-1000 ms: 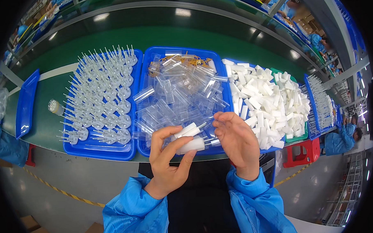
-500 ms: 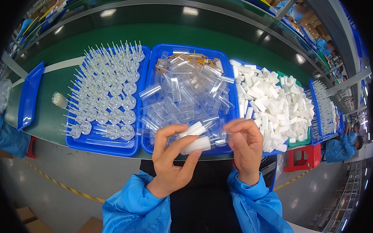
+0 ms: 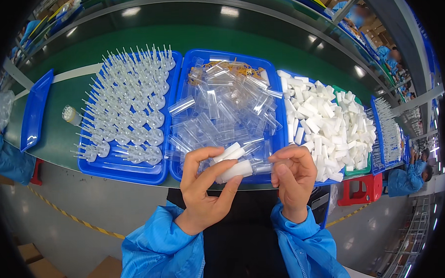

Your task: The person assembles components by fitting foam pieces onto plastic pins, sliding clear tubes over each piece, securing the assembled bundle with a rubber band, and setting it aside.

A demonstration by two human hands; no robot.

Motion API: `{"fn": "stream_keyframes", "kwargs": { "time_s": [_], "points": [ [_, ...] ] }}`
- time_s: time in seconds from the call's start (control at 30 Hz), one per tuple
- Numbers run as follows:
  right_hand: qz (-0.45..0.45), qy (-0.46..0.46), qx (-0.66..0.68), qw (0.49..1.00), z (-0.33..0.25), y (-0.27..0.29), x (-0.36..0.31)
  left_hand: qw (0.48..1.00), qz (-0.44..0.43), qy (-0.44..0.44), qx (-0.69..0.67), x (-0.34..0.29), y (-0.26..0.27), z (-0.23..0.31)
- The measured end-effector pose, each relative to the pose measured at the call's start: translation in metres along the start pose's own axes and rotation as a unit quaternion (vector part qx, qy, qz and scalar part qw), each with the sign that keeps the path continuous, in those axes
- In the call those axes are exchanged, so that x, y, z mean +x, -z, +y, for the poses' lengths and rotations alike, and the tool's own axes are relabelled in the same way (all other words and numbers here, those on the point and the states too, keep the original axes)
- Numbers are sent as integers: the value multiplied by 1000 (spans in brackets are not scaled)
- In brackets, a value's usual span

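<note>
My left hand [image 3: 205, 198] grips two white blocks [image 3: 237, 171], one above the other, between thumb and fingers. A small clear plastic tube [image 3: 261, 168] sits at the lower block's right end. On the tube's far end, my right hand [image 3: 295, 185] closes in a pinch of thumb and forefinger; the fingertips partly hide it. Both hands hover over the front edge of a blue tray [image 3: 277, 112] heaped with clear plastic sleeves [image 3: 209, 105] and some yellow-orange bands [image 3: 247, 72]. Whether the tube is inside the block cannot be told.
To the left, a blue tray [image 3: 160, 176] bears rows of clear stemmed parts [image 3: 128, 108]. White blocks [image 3: 330, 125] are heaped on the right, partly in a green tray [image 3: 358, 171]. A small tub [image 3: 70, 115] and another blue tray [image 3: 37, 113] stand far left. A red stool [image 3: 359, 190] is below.
My right hand has closed its fingers on the clear tube beside the lower white block; before, they were blurred and apart from it. The left hand stays nearly still.
</note>
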State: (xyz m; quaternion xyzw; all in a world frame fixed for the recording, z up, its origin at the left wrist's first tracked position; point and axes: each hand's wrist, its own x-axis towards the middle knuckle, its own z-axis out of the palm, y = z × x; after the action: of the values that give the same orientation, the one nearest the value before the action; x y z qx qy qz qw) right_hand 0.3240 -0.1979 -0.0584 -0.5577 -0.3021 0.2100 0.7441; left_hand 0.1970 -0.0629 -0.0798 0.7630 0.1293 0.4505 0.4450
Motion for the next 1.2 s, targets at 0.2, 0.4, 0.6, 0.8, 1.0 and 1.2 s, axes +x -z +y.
{"fn": "stream_keyframes", "kwargs": {
  "time_s": [0.2, 0.4, 0.6, 0.8, 1.0, 1.2],
  "points": [
    [-26, 5, 13, 1000, 2, -1, 0, 1000, 1, -13, 8, 2, 1, 4],
    [-26, 52, 21, 998, 12, -4, -1, 1000, -15, -14, -12, 2, 2, 3],
    [-37, 82, 2, 996, 12, -4, 0, 1000, -9, -2, -26, -4, 0, 2],
    [-49, 79, -13, 996, 11, -1, 2, 997, -65, -37, 29, -2, 6, 3],
    [-72, -26, -14, 997, 6, -1, 6, 1000, -4, -14, 6, -6, -1, -1],
    [-29, -29, -25, 999, 7, -6, 6, 1000, -4, -8, -22, -5, -5, -6]
  ]
}}
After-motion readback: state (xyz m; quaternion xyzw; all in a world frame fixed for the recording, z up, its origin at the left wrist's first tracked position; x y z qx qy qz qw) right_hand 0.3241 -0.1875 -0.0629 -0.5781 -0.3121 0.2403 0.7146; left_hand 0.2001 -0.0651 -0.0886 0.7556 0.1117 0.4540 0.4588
